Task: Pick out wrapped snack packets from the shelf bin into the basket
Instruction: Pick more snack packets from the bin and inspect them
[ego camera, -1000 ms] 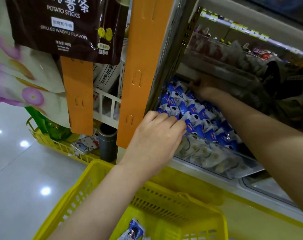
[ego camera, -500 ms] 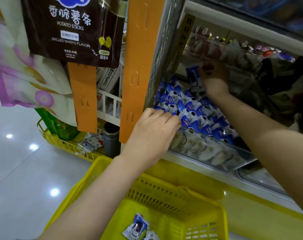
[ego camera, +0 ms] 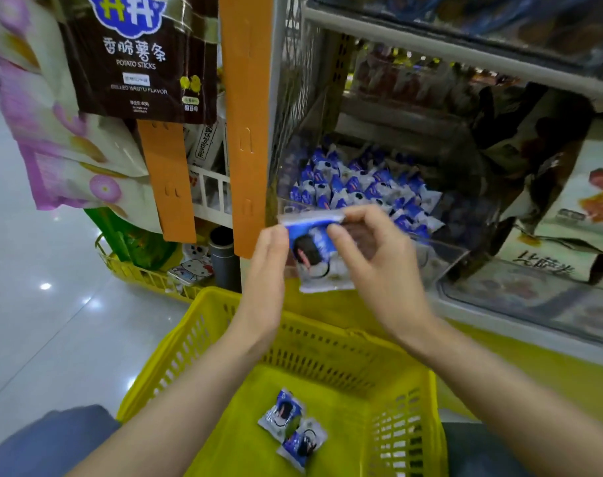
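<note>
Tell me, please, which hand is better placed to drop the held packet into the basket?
The right hand: its fingers pinch the packet above the yellow basket at its far rim. The left hand only touches the packet's edge with straight fingers.

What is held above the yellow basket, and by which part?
A blue-and-white snack packet: the right hand pinches its upper right part, and the left hand touches its left edge with straight fingers.

Both bare forearms reach forward, hands raised close together. The right hand (ego camera: 372, 256) pinches a snack packet (ego camera: 315, 259) between thumb and curled fingers; the left hand (ego camera: 270, 266), fingers straight, touches its left edge.
</note>
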`<state>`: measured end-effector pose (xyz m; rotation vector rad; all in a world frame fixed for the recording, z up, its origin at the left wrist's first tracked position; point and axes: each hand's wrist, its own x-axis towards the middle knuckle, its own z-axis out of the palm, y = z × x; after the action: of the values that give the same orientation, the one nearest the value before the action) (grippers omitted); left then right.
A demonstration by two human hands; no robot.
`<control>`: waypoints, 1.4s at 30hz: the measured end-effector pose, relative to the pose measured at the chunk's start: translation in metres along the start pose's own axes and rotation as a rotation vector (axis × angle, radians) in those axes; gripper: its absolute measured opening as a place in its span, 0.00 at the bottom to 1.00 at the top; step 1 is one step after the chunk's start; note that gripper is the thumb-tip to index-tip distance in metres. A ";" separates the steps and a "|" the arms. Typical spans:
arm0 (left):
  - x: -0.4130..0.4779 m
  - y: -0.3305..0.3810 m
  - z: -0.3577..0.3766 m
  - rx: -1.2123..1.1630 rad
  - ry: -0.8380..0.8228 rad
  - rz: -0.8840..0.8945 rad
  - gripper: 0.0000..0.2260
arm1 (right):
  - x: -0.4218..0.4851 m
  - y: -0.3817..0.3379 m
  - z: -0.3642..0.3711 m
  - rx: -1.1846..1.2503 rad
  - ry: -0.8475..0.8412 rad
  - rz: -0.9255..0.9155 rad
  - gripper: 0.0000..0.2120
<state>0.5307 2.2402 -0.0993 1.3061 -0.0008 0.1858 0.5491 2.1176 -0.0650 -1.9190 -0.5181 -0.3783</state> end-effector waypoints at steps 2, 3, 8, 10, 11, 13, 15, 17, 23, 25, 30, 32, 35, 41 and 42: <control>-0.011 -0.008 -0.002 -0.114 -0.002 -0.190 0.16 | -0.021 0.007 0.010 0.088 -0.036 0.155 0.07; -0.016 -0.011 -0.003 -0.055 0.018 -0.226 0.14 | -0.029 0.012 0.014 0.109 -0.036 0.226 0.08; -0.030 -0.025 -0.015 0.105 0.059 -0.225 0.06 | -0.048 0.028 0.029 0.237 -0.140 0.531 0.06; -0.036 -0.030 -0.019 0.164 0.019 -0.244 0.05 | -0.051 0.034 0.030 0.251 -0.151 0.612 0.09; -0.038 -0.032 -0.021 0.184 0.010 -0.261 0.04 | -0.053 0.037 0.030 0.267 -0.156 0.641 0.10; -0.042 -0.035 -0.025 0.207 0.006 -0.297 0.04 | -0.055 0.041 0.030 0.274 -0.177 0.656 0.08; -0.041 -0.036 -0.028 0.222 0.013 -0.325 0.07 | -0.056 0.042 0.031 0.237 -0.212 0.607 0.07; -0.039 -0.037 -0.032 0.249 0.017 -0.335 0.10 | -0.058 0.041 0.032 0.121 -0.249 0.488 0.05; -0.039 -0.040 -0.035 0.208 -0.014 -0.395 0.11 | -0.059 0.042 0.025 -0.344 -0.362 0.083 0.04; -0.038 -0.040 -0.036 0.160 -0.024 -0.456 0.08 | -0.057 0.044 0.025 -0.247 -0.284 0.162 0.03; -0.038 -0.038 -0.038 0.119 -0.022 -0.560 0.14 | -0.049 0.053 0.025 0.261 -0.021 0.694 0.07; -0.036 -0.037 -0.041 0.126 0.047 -0.513 0.13 | -0.051 0.056 0.026 0.368 -0.045 0.825 0.03; -0.033 -0.039 -0.051 0.226 0.121 -0.424 0.07 | -0.061 0.054 0.028 0.415 -0.299 0.967 0.09; -0.035 -0.044 -0.057 0.411 0.079 -0.265 0.06 | -0.075 0.056 0.032 -0.226 -0.655 0.643 0.30; -0.036 -0.045 -0.058 0.448 0.056 -0.248 0.07 | -0.075 0.055 0.033 -0.295 -0.626 0.529 0.31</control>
<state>0.4958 2.2794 -0.1611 1.7323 0.2621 0.0079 0.5146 2.1156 -0.1574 -2.3636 -0.3351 0.5329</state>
